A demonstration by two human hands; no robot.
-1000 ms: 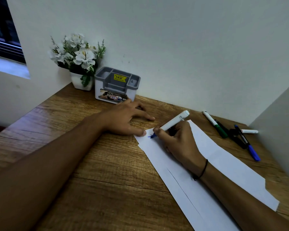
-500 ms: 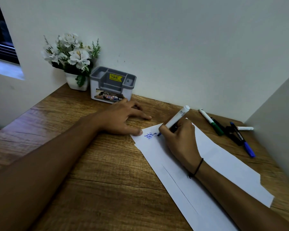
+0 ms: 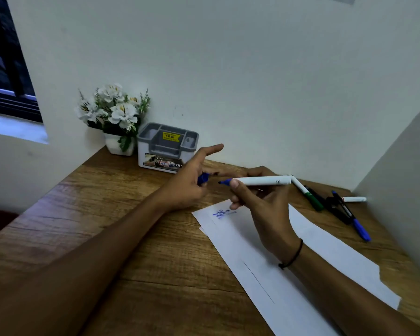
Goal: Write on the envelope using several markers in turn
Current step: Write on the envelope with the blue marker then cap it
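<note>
I judge recapping is next: my right hand point(image 3: 260, 202) pinches the marker point(image 3: 264, 181), tip toward nine o'clock; my left hand point(image 3: 189, 187) clamps the cap point(image 3: 203, 178). I'd line both up, then press home above the envelope point(image 3: 325, 258).

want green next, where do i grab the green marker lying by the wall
Take the green marker by its white barrel, the far end near the wall. It lies flat and angled, its green cap close beside the black markers, so come from above on the left side, where the desk is bare.
</note>
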